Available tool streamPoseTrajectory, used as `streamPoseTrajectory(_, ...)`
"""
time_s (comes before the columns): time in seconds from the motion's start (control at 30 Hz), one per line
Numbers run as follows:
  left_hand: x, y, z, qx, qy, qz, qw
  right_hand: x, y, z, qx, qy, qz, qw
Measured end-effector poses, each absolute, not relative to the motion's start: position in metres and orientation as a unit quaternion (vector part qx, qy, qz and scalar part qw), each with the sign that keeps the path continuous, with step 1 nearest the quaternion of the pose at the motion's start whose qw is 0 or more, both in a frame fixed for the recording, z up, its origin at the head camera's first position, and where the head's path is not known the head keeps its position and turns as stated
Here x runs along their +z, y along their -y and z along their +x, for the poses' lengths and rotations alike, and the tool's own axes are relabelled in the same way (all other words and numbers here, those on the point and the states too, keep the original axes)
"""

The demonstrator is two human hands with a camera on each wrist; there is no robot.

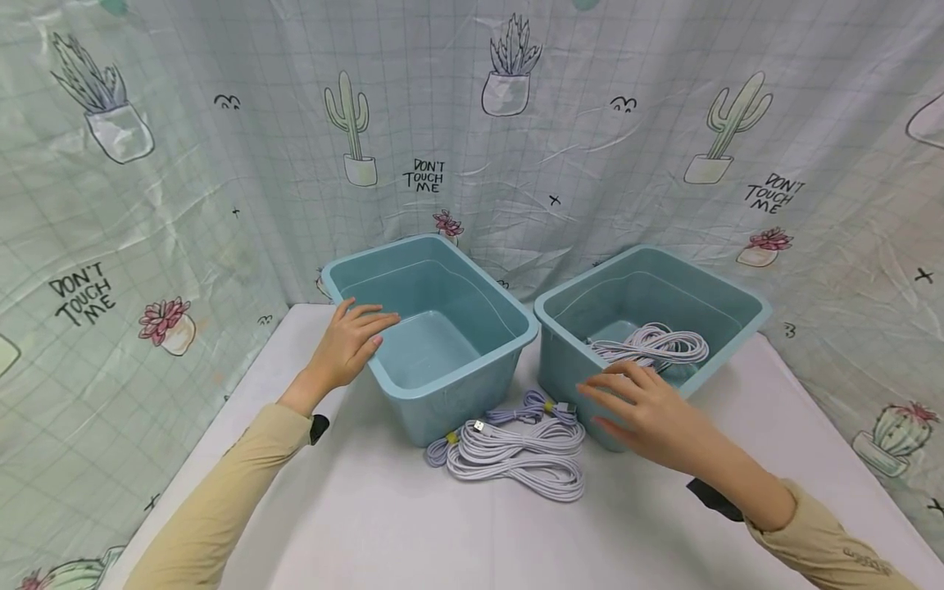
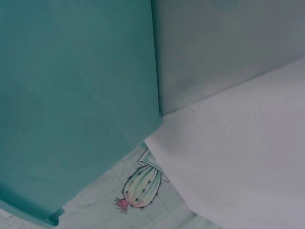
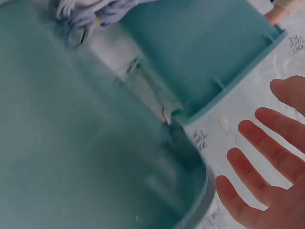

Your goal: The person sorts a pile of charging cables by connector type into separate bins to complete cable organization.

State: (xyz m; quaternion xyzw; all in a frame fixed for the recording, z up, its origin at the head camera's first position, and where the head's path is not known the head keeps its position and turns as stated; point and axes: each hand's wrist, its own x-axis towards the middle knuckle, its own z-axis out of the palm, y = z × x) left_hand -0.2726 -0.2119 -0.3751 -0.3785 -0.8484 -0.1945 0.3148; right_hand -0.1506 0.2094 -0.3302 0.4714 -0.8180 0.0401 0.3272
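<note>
My left hand (image 1: pixel 354 340) is at the left rim of a blue-green plastic bin (image 1: pixel 460 397), its fingers extended over the edge; whether it touches the rim I cannot tell. Nothing shows inside that bin. In front of a second blue-green bin (image 1: pixel 564 360), my right hand (image 1: pixel 645 410) hovers near the front rim with fingers spread. The right wrist view also shows this hand (image 3: pixel 271 157) with straight fingers and nothing held. Coiled white cables (image 1: pixel 652 344) lie inside the right bin. The left wrist view shows a bin's outer wall (image 2: pixel 76 86) but no hand.
Between and in front of the bins, a coiled white cable (image 1: pixel 516 459) lies on the white table (image 1: pixel 413 524), beside purple cable bundles (image 1: pixel 542 407) with yellow ties. A curtain (image 1: pixel 280 164) printed with cacti surrounds the table at the back and sides.
</note>
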Motion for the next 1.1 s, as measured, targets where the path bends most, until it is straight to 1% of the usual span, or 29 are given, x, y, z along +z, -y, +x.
streamPoseTrajectory(0.1,-0.375,0.211,-0.273,-0.199,0.848,-0.377,0.315,-0.339,-0.202,-0.150,0.039,0.811,0.479,0.333)
streamPoseTrajectory(0.23,-0.375,0.212,-0.272,-0.204,0.847,-0.376,0.316,-0.354,-0.192,-0.150,0.031,0.811,0.489,0.318)
streamPoseTrajectory(0.37,-0.375,0.212,-0.271,-0.200,0.847,-0.379,0.314,-0.370,-0.183,-0.149,0.012,0.821,0.492,0.289)
streamPoseTrajectory(0.6,-0.370,0.213,-0.268,-0.194,0.861,-0.375,0.285,-0.392,-0.173,-0.147,-0.009,0.838,0.485,0.248)
streamPoseTrajectory(0.7,-0.366,0.213,-0.265,-0.198,0.863,-0.373,0.278,-0.400,-0.171,-0.147,-0.024,0.851,0.474,0.222)
streamPoseTrajectory(0.87,-0.363,0.207,-0.257,-0.224,0.849,-0.381,0.289,-0.412,-0.166,-0.145,-0.050,0.862,0.468,0.189)
streamPoseTrajectory(0.97,-0.362,0.197,-0.250,-0.237,0.834,-0.403,0.294,-0.418,-0.163,-0.145,-0.056,0.861,0.470,0.187)
streamPoseTrajectory(1.1,-0.358,0.181,-0.238,-0.234,0.818,-0.439,0.287,-0.424,-0.160,-0.147,-0.061,0.859,0.466,0.203)
